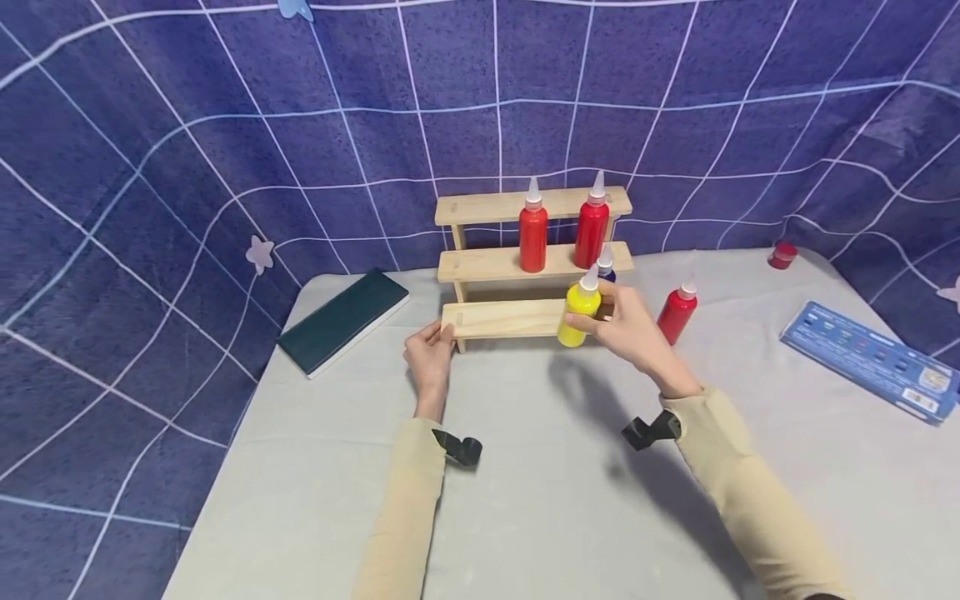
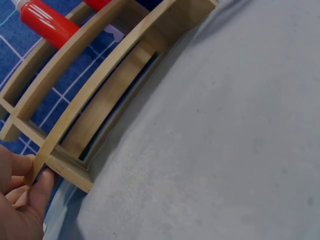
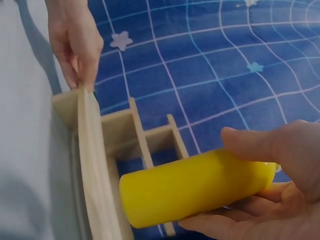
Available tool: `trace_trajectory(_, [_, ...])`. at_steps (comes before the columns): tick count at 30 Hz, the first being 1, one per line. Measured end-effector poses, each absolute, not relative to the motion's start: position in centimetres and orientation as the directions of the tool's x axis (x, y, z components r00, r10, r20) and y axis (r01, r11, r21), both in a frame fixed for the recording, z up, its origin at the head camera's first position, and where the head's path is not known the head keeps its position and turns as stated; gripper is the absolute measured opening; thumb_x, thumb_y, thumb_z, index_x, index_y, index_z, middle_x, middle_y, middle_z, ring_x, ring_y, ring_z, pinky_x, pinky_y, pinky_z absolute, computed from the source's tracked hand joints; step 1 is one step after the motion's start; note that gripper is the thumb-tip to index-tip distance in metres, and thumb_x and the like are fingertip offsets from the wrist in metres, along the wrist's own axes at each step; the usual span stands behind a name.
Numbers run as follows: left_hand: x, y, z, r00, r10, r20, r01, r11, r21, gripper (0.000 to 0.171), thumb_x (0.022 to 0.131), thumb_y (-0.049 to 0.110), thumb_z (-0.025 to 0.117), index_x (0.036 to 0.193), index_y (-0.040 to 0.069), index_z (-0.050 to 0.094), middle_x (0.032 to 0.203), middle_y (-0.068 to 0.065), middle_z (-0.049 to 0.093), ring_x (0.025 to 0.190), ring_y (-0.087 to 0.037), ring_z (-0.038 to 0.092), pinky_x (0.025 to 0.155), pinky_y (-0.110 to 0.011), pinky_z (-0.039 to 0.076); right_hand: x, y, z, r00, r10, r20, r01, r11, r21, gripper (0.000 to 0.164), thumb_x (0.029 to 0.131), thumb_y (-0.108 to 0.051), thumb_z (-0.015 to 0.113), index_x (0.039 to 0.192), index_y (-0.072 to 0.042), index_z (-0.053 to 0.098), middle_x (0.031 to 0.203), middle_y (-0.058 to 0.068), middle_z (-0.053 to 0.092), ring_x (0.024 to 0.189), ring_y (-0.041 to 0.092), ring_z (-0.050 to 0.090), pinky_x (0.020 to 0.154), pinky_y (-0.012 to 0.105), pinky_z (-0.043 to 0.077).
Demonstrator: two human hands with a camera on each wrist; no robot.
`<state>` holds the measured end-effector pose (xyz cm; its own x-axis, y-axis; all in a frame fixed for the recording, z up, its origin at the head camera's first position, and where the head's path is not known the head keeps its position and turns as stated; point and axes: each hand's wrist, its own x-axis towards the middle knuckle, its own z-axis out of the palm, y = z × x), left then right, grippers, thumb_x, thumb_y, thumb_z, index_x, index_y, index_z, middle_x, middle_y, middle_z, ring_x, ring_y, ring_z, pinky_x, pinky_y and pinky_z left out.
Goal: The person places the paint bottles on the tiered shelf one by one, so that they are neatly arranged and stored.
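Observation:
A three-step wooden rack (image 1: 510, 318) stands against the back curtain. My left hand (image 1: 431, 358) pinches the left end of its lowest step, thumb and fingers on the board in the left wrist view. In my right hand (image 1: 630, 327) is a yellow squeeze bottle (image 1: 576, 315) with a white nozzle, held close over the right part of that step; its base shows in the right wrist view. Two red squeeze bottles (image 1: 532, 240) stand on the middle step. A dark blue bottle (image 1: 606, 263) is mostly hidden behind the yellow one and my fingers.
Right of the rack, another red bottle (image 1: 677, 313) stands on the white-covered table (image 1: 510, 492). A small red pot (image 1: 782, 256) sits at the back right, with a flat blue printed package (image 1: 862, 358) nearer. A dark green box (image 1: 343, 323) lies at left.

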<state>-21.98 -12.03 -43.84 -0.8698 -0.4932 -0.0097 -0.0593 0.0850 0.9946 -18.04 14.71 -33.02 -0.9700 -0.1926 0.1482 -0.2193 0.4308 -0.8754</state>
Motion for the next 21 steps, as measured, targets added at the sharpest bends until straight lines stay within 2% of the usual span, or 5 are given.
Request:
trace_trajectory(7, [-22.0, -12.0, -44.0, -0.870, -0.492, 0.006, -0.047, 0.096, 0.994, 0.029, 0.090, 0.008, 0.069, 0.115, -0.005, 0.069, 0.106, -0.024, 0.070, 0.098, -0.029, 0.070, 0.075, -0.022, 0.061, -19.6, 12.4, -33.7, -0.965, -0.206, 0.164, -0.231, 0.357, -0.905, 0.028, 0.087, -0.004, 0.069, 0.111, 0.006, 0.057, 0.099, 0.020, 0.062, 0.084, 0.027, 0.061, 0.068, 0.021, 0.055])
trace_trajectory(10, [-22.1, -11.9, -44.1, -0.870, -0.493, 0.012, -0.047, 0.108, 0.993, 0.029, 0.089, 0.008, 0.070, 0.115, -0.005, 0.069, 0.105, -0.024, 0.070, 0.097, -0.029, 0.071, 0.074, -0.022, 0.061, -20.3, 11.8, -34.0, -0.965, -0.193, 0.177, -0.235, 0.342, -0.910, 0.032, 0.088, -0.001, 0.068, 0.116, 0.008, 0.056, 0.110, 0.021, 0.060, 0.096, 0.030, 0.061, 0.082, 0.030, 0.057])
trace_trajectory(14, [-22.1, -11.9, -44.3, -0.866, -0.499, 0.016, -0.046, 0.113, 0.993, 0.028, 0.089, 0.007, 0.070, 0.114, -0.006, 0.069, 0.106, -0.024, 0.070, 0.098, -0.029, 0.071, 0.075, -0.022, 0.061, -21.1, 11.0, -34.4, -0.970, -0.178, 0.168, -0.223, 0.354, -0.908, 0.032, 0.088, 0.000, 0.066, 0.117, 0.009, 0.055, 0.114, 0.022, 0.059, 0.105, 0.032, 0.058, 0.095, 0.041, 0.052])
trace_trajectory(17, [-22.0, -11.9, -44.3, -0.865, -0.502, 0.018, -0.039, 0.103, 0.994, 0.028, 0.089, 0.007, 0.070, 0.114, -0.006, 0.069, 0.107, -0.024, 0.070, 0.098, -0.029, 0.070, 0.076, -0.022, 0.061, -21.6, 10.6, -34.7, -0.971, -0.177, 0.160, -0.216, 0.370, -0.904, 0.029, 0.089, 0.000, 0.066, 0.114, 0.009, 0.055, 0.106, 0.021, 0.059, 0.100, 0.031, 0.057, 0.092, 0.040, 0.051])
trace_trajectory(21, [-22.1, -12.1, -44.2, -0.863, -0.504, 0.024, -0.034, 0.105, 0.994, 0.029, 0.089, 0.007, 0.070, 0.114, -0.006, 0.069, 0.106, -0.024, 0.070, 0.097, -0.029, 0.071, 0.075, -0.022, 0.061, -22.0, 10.3, -34.9, -0.973, -0.169, 0.155, -0.210, 0.388, -0.897, 0.030, 0.089, -0.002, 0.066, 0.115, 0.008, 0.054, 0.105, 0.020, 0.060, 0.098, 0.029, 0.055, 0.088, 0.036, 0.049])
